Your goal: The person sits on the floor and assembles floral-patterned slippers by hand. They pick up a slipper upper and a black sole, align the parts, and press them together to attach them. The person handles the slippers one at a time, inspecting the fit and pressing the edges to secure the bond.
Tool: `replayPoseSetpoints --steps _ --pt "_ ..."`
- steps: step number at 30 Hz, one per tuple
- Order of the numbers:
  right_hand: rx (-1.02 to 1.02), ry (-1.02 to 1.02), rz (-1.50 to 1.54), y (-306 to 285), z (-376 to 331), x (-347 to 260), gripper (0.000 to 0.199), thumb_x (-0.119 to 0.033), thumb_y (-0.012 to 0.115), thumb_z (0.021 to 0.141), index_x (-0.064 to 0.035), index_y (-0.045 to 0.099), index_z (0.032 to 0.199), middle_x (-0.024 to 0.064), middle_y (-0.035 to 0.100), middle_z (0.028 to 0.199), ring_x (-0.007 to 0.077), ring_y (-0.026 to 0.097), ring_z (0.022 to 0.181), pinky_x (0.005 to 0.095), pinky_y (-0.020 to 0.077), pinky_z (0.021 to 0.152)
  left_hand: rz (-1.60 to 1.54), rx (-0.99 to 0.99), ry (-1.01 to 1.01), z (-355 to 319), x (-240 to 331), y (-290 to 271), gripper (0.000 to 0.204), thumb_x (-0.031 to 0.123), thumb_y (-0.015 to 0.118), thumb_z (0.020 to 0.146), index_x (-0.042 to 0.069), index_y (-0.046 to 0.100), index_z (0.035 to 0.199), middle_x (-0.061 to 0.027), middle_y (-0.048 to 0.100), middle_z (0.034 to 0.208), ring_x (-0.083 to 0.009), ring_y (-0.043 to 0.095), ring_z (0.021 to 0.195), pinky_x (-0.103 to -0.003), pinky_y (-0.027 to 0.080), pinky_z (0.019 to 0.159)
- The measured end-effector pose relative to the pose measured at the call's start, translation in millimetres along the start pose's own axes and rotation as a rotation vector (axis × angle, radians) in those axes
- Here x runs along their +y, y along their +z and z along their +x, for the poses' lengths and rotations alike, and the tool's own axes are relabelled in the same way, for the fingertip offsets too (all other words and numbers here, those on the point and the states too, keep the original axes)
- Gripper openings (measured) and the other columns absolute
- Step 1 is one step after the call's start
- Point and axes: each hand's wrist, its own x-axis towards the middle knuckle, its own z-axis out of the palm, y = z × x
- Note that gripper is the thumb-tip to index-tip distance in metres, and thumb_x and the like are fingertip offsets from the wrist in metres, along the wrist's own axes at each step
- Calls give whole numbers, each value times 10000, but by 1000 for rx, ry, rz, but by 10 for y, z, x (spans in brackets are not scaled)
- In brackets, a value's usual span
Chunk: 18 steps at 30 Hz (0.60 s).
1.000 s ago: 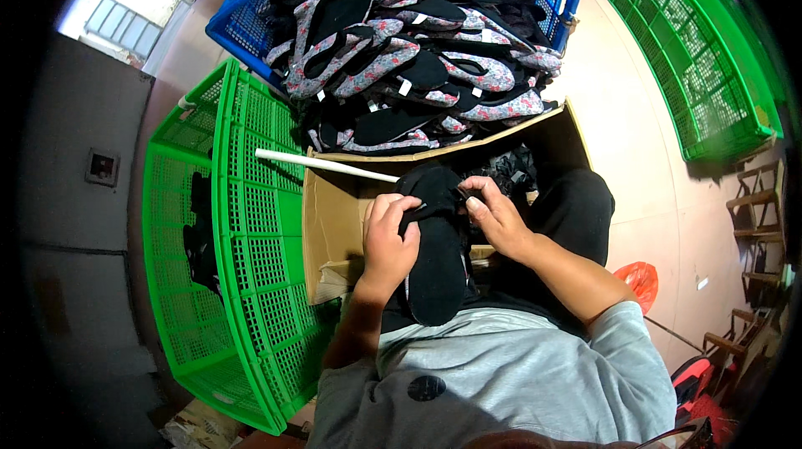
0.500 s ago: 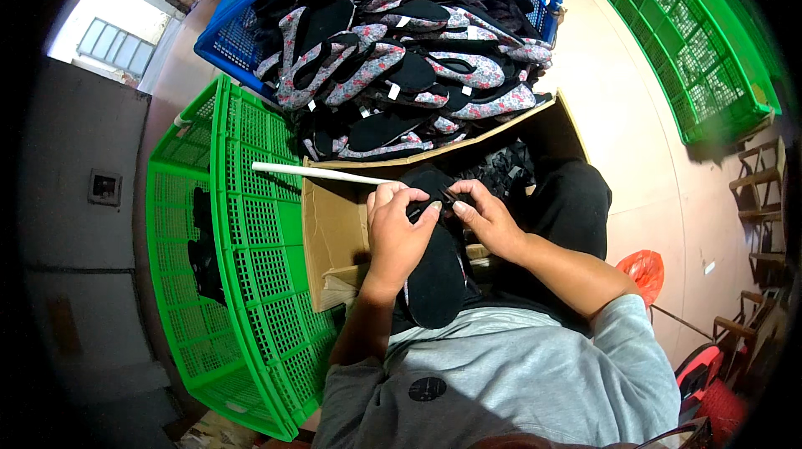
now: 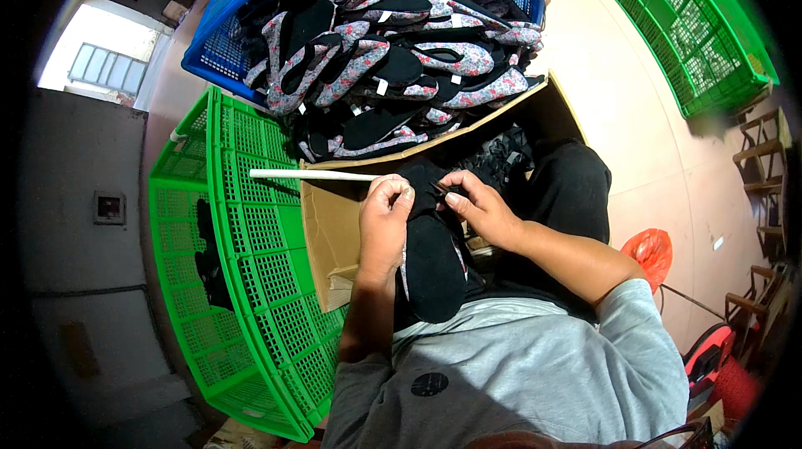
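A black-soled slipper (image 3: pixel 436 278) with a bit of floral lining at its edge lies across my lap. At its far end, my left hand (image 3: pixel 386 219) is closed in a pinch on the black fabric. A long white rod (image 3: pixel 313 174) runs leftward from beside that hand; whether the fingers also grip it is hidden. My right hand (image 3: pixel 483 211) pinches black material at the same end of the slipper, a small gap from the left. What lies between the fingertips is too small to make out.
Ahead, many floral-lined black slippers (image 3: pixel 401 65) are heaped by a blue crate (image 3: pixel 213 44). A cardboard box (image 3: pixel 330 228) stands before me. Green crates (image 3: pixel 251 265) flank my left, another (image 3: pixel 681 27) the far right. A red plastic bag (image 3: pixel 648 255) is right of my elbow.
My left fingers have curled into a tighter pinch, thumb now upright. The right hand has drawn slightly left, its fingers still pinching. The view has shifted slightly.
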Motion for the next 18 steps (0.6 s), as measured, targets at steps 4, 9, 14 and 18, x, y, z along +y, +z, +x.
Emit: replayPoseSetpoints --steps 4,9,14,18 --pt "-3 -24 16 10 12 21 304 -250 515 1036 -29 501 1244 63 602 1090 120 609 968 270 490 831 -251 7 -162 2 -33 -59 42 9 621 918 -29 612 905 -16 552 982 -88 504 904 -233 420 835" --pt "1 3 26 36 5 -78 279 -228 522 1025 -23 510 1214 84 649 1007 142 620 932 300 496 828 -207 26 -137 -9 -95 -116 71 54 661 907 -13 640 901 -36 581 976 -130 539 901 -262 434 842" --pt "35 -10 44 27 -5 -107 259 -204 528 1017 -12 521 1191 98 662 981 159 627 920 320 501 847 663 23 271 -69 250 -24 137 137 782 765 53 701 837 -119 628 959 -317 573 955 -394 467 867" --pt "27 -4 32 40 0 -63 254 -197 530 1015 -10 529 1186 97 662 991 159 627 918 318 500 846 887 54 321 -167 335 77 169 133 803 714 55 697 821 -105 618 918 -311 564 945 -409 469 839"
